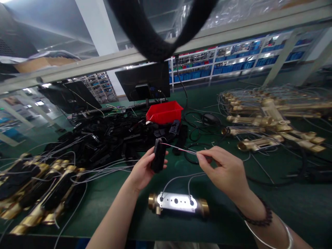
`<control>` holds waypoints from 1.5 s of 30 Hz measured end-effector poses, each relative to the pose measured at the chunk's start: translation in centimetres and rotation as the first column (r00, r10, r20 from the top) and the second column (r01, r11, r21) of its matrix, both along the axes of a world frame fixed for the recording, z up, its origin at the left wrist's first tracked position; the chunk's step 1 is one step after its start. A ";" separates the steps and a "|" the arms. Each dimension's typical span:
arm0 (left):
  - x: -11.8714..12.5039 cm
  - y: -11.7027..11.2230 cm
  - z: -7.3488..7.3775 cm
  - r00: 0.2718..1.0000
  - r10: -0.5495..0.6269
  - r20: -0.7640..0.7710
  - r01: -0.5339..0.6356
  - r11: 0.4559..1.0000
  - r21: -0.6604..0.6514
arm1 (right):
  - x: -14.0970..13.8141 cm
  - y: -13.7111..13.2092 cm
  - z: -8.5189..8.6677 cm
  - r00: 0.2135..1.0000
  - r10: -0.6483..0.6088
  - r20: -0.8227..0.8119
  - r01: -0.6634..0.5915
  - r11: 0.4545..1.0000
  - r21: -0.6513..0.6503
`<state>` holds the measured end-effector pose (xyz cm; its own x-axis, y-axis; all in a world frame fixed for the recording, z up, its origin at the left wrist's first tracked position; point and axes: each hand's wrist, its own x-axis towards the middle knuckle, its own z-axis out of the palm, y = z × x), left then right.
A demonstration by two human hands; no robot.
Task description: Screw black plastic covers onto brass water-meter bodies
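My left hand (143, 170) is closed around a black plastic housing (158, 156), held upright above the bench. Thin wires (178, 148) run from the top of that housing to my right hand (223, 166), whose thumb and forefinger pinch the grey cable end. Below both hands lies a brass pipe fitting (204, 206) with a shiny metal plate (176, 202) on it. Two grey cables (172, 179) rise from holes in the plate toward my right hand. The fingertips of the right hand partly hide what they pinch.
Brass fittings with black housings (49, 190) lie at the left, more brass fittings (259, 121) at the right. A heap of black plastic parts (103, 138) spreads behind my left hand. Beyond are a red bin (166, 113), a black mouse (210, 119) and a monitor (144, 83).
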<state>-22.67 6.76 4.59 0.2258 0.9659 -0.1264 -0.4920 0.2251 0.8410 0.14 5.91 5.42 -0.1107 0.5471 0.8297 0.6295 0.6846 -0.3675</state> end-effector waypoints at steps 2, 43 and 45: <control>-0.1 -0.2 0.1 1.000 -0.005 -0.004 0.005 1.000 0.005 | 0.0 0.0 0.0 1.000 -0.003 0.010 0.003 1.000 -0.003; 0.8 -1.4 -0.2 0.974 -0.172 -0.149 0.179 0.983 0.032 | -1.5 -0.5 -0.8 0.999 0.020 -0.039 -0.025 0.993 -0.115; 0.8 -1.5 -0.2 0.970 -0.181 -0.163 0.190 0.981 0.042 | -1.6 -0.5 -0.8 0.999 0.015 -0.038 -0.019 0.994 -0.107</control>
